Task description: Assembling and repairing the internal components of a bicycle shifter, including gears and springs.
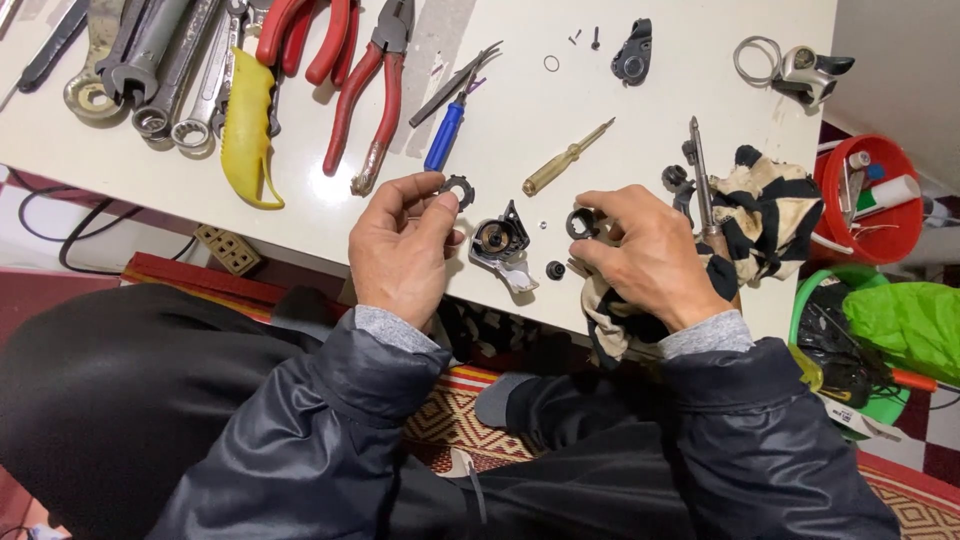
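At the near edge of a white table (pixel 620 100), the left hand (pixel 400 250) pinches a small black toothed ring (pixel 458 190); the right hand (pixel 650 255) pinches a black ring (pixel 581 223) over a rag (pixel 610 320). Both rings look light, rigid, easily dropped; rims offer the safest hold.

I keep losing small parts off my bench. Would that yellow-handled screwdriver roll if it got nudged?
Probably. The screwdriver has a rounded handle and thin shaft, lying flat on the smooth white table with nothing against it, so a sideways nudge could roll it. It looks small and light, and stiff.
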